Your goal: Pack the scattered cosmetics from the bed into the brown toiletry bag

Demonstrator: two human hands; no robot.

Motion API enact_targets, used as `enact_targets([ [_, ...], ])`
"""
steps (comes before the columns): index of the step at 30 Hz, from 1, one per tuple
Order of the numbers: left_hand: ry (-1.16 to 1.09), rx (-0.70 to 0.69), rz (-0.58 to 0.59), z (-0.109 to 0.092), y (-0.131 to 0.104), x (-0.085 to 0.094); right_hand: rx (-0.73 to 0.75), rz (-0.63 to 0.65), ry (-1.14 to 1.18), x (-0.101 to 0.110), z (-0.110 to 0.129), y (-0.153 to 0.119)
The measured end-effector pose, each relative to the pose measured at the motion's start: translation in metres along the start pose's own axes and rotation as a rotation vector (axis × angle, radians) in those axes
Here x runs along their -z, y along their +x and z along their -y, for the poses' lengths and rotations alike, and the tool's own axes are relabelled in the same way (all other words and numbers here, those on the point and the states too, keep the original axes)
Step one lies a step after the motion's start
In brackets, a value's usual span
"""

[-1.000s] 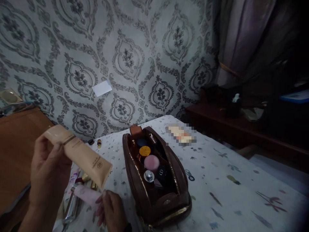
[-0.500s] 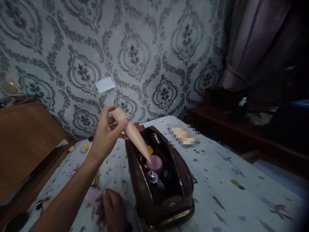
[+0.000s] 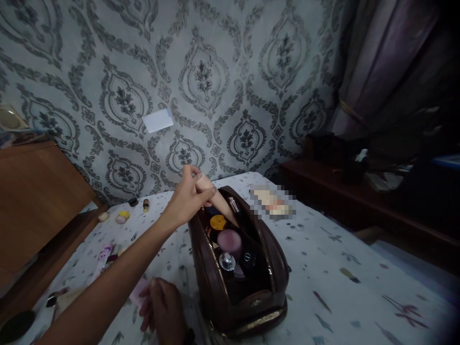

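Observation:
My left hand [image 3: 192, 199], closed with thumb and fingers, grips a peach-coloured squeeze tube [image 3: 220, 201] by its broad end. The tube slants down, its narrow end inside the open brown toiletry bag [image 3: 212, 278]. Inside the bag are a round pink item [image 3: 229, 241], an orange-yellow item [image 3: 217, 223], a shiny silver ball-topped item [image 3: 227, 261] and a black cap [image 3: 247, 258]. Low in view, left of the bag, my right hand [image 3: 163, 306] rests with loosely bent fingers apart. Beside its fingertips lies a pale pink item [image 3: 138, 293], partly hidden.
On the patterned bedsheet [image 3: 323, 268], several small cosmetics lie at left, including a yellow-and-pink jar [image 3: 122, 217] and a small dark bottle [image 3: 145, 206]. A blurred-out item [image 3: 273, 201] lies right of the bag. Wooden furniture [image 3: 43, 187] stands at the left.
My left hand has moved right and a little forward with the tube, bringing its narrow end toward the bag's far part. My right hand has barely moved.

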State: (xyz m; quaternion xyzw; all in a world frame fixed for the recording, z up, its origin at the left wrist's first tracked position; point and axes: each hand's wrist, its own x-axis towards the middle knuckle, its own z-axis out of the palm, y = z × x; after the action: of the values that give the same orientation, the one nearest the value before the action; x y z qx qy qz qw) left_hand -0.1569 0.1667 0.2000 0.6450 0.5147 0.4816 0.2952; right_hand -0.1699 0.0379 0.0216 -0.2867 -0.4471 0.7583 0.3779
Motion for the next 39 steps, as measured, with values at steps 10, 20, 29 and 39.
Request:
enact_targets([
  [10, 0.531, -0.069, 0.022, -0.005, -0.005, -0.017, -0.037, 0.003, 0.017, -0.003, 0.005, -0.003],
  [20, 0.583, -0.075, 0.207, -0.005, 0.001, -0.028, -0.071, 0.004, 0.04, -0.002, 0.01, -0.004],
  [29, 0.586, -0.119, 0.307, -0.004, 0.006, -0.024, -0.039, -0.009, -0.017, -0.003, 0.011, -0.005],
  [39, 0.808, -0.095, 0.328, -0.008, 0.008, -0.018, 0.005, -0.018, -0.018, -0.004, 0.002, -0.001],
])
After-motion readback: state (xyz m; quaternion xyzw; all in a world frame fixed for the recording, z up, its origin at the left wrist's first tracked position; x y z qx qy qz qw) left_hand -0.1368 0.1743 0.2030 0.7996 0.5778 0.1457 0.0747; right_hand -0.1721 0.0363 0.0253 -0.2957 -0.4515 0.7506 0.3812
